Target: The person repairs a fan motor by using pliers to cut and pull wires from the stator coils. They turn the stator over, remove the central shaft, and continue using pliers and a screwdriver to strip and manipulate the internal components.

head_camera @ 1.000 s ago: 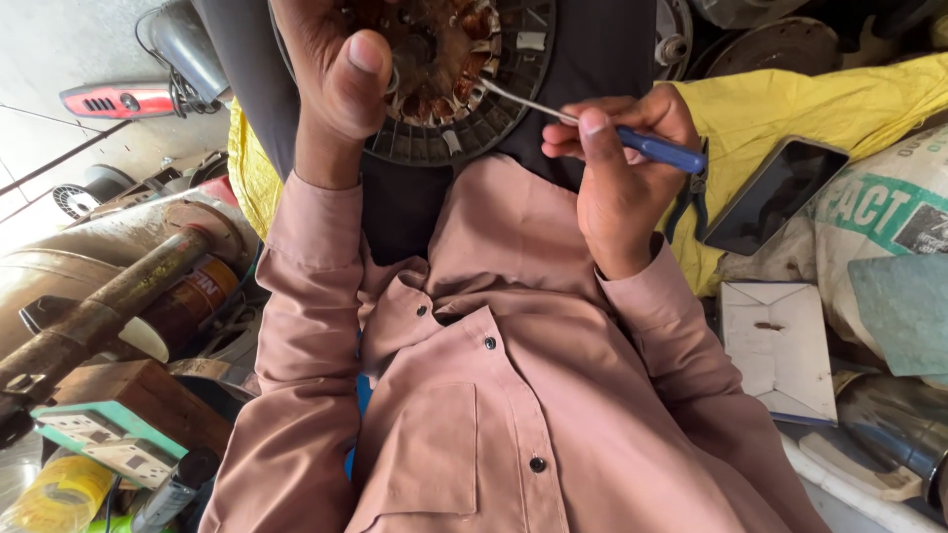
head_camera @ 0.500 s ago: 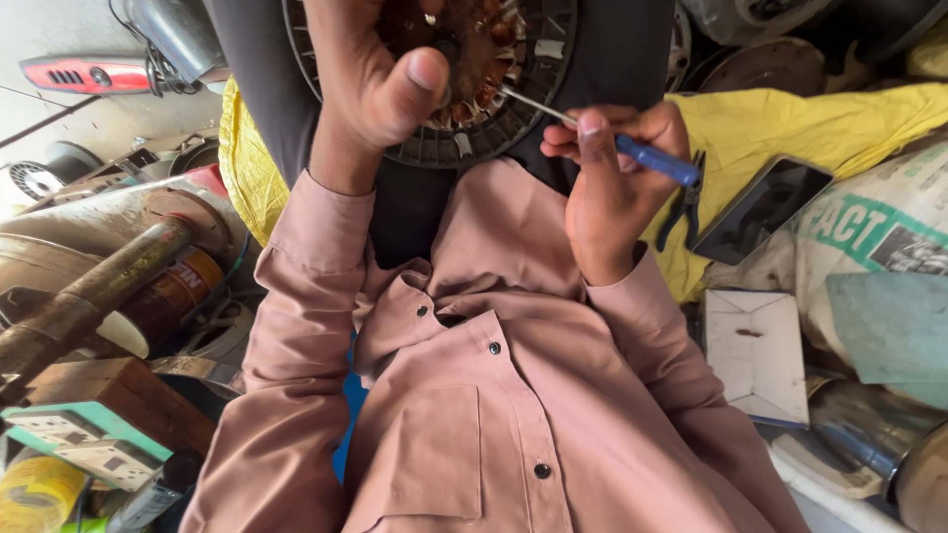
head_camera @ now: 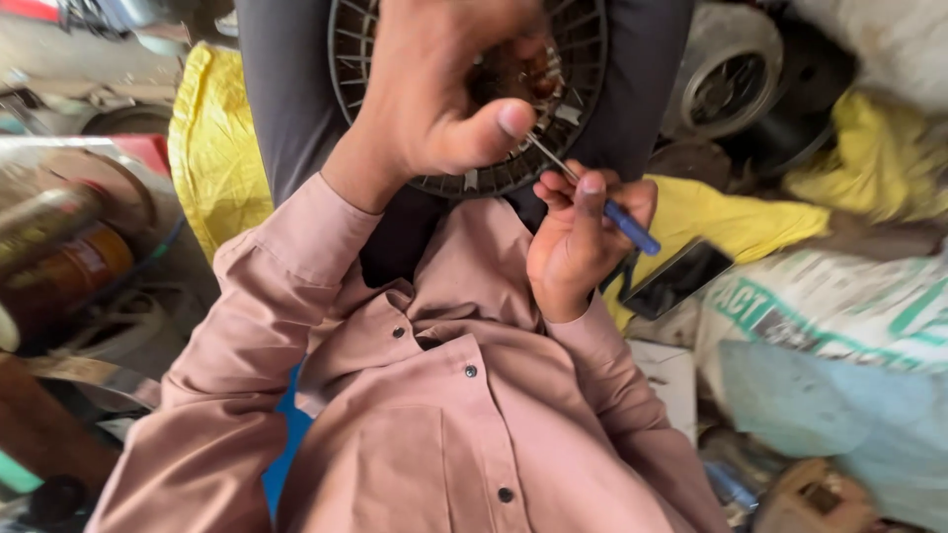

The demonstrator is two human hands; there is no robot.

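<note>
Gripping the copper-wound motor core [head_camera: 513, 74] from above: left hand [head_camera: 444, 99], closed, over the round black grille [head_camera: 583, 118] (on lap). Right hand [head_camera: 578, 242] pinches blue-handled screwdriver [head_camera: 602, 202], tip at core.

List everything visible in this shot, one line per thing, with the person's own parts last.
fan grille: one, dark round wire guard, on the lap at top centre
motor core: one, brown copper-coloured, in the grille's middle, partly hidden by the left hand
screwdriver: one, blue handle with thin metal shaft, tip reaching toward the core
phone: one, black, lying on yellow cloth right of centre
yellow cloth: at least two pieces, left and right of the lap
printed sack: one, white with green print, right side
tin can: one, brown and rusty, left edge
shirt: one, dusty pink, buttoned, lower centre
left hand: over the core, holding it
right hand: gripping the screwdriver
</note>
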